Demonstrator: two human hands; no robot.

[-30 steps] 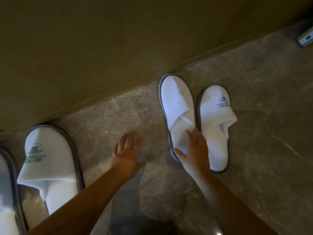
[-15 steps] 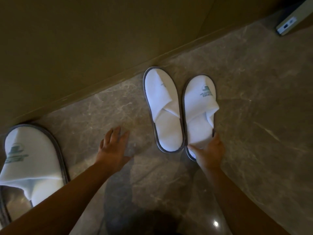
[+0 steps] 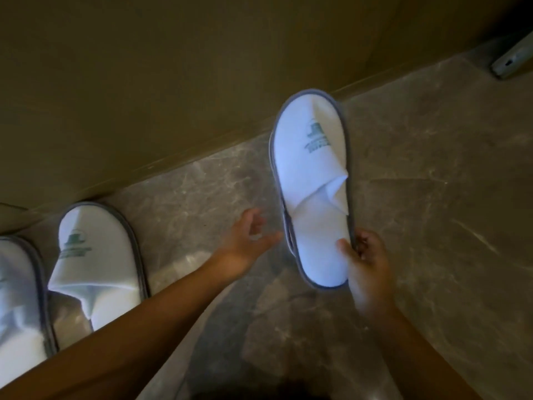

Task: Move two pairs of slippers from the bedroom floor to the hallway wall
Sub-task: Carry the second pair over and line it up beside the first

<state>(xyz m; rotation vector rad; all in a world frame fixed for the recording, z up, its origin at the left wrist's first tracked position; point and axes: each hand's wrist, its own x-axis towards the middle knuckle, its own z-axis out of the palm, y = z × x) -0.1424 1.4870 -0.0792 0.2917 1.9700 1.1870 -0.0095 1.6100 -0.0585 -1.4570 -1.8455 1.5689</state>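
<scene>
Slippers are the matter here, and the wall serves as the landmark. One white slipper with grey trim is held in the right hand, pinched at its heel end: the thumb lies on the insole and the other fingers curl under the sole's right edge. Its long axis runs almost straight toward the wall, toe nearest the baseboard, heel toward the person. A second grey edge shows just under its left side, so its partner may be stacked beneath it, though I cannot tell for certain. I also cannot tell whether the toe touches the marble floor or is lifted clear of it.

The left hand is empty, fingers loosely spread, just beside the slipper's heel on the side away from the right hand and not touching it.

Further along the wall to the left, another pair lies flat on the floor, toes toward the wall, the two slippers side by side.

The coming move, as I judge it, turns on the heel grip: the right hand holds the end far from the wall, so setting the toe against the baseboard means pushing forward along the slipper's length, with the left hand near enough to steady or separate.
</scene>
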